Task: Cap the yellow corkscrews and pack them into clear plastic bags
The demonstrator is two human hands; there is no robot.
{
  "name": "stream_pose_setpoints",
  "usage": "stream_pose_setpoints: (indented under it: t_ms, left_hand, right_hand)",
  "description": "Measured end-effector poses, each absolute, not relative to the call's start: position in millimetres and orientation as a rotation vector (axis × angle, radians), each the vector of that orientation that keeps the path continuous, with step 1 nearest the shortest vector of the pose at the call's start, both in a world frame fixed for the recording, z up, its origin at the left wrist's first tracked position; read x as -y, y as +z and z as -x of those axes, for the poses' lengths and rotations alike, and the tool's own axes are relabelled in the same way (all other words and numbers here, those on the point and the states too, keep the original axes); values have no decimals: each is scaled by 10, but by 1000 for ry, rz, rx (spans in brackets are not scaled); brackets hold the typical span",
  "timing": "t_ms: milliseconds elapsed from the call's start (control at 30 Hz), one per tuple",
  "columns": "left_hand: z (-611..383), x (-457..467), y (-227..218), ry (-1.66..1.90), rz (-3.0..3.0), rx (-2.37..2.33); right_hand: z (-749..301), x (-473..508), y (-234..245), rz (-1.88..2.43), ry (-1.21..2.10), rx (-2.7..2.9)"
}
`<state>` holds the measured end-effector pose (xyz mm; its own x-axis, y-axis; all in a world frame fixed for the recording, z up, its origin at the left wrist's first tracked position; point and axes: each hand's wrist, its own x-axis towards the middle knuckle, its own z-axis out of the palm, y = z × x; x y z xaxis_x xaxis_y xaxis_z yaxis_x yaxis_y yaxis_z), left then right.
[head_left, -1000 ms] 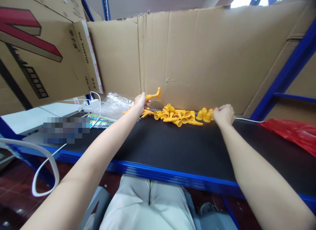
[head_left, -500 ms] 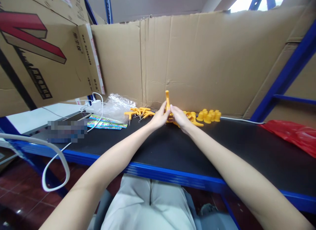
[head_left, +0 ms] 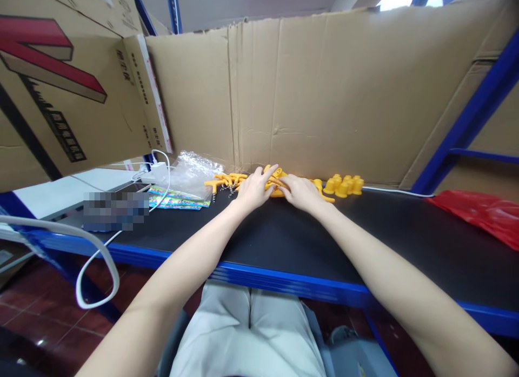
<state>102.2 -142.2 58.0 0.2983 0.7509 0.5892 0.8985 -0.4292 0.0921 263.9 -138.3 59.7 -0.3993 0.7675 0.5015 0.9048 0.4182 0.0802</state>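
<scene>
Hands are meeting at the centre of the frame, over a heap of yellow plastic pieces (head_left: 277, 193) that is lying on the black worktop (head_left: 284, 242), right at the foot of the cardboard wall (head_left: 332, 96). The left hand (head_left: 254, 189) is reaching in from lower left and the right hand (head_left: 303, 193) from lower right. Both are palm-down and just beside each other, so neither is sitting clearly nearer. The heap is lying under and just beyond the fingertips, toward the wall. The left hand's fingers (head_left: 270, 170) are stretching out loosely, only slightly apart, resting on top of the pieces. The right hand's fingers (head_left: 286, 181) are curling a little and covering the pieces from the right. Whether either hand is actually pinching a piece I cannot tell, since the hands are hiding it; the long axis of whatever is under them is hidden too. The yellow stuff as a whole is running left-right along the wall: T-shaped pieces (head_left: 223, 181) just left of the left hand, yellow caps (head_left: 346, 186) near the right hand but apart from it. A clear plastic bag (head_left: 194, 170) and colourful packets (head_left: 174, 200) are lying further left, and a red bag (head_left: 478, 215) at the right edge.
</scene>
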Motion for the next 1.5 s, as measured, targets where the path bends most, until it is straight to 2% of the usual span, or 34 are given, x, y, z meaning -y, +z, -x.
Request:
stream_pose_setpoints:
  t_ms: [133,400,767,1067,1333,1500]
  left_hand:
    - [-1009,1430,600,-703,2246,1579]
    - [-931,1320,606,-759,2247,1630]
    - [-963,1302,560,-778,2291,1699]
    - [-915,1252,522,-772,2316,1675]
    - [-933,1244,524,-803,2342,1719]
    - [-919,1245,525,-817,2340,1712]
  right_hand:
    - [-2633,1390,617,1322,-611,2362]
    - [-2733,1240,573,1165,-561,2371]
    - [-2737,1269,641,1250,-904,2306]
    - [-2797,1171,535,1345,-588,2481]
    - [-2765,1262,638,1355,-753,2340]
    - [-2802,1223,600,1346,-679,2383]
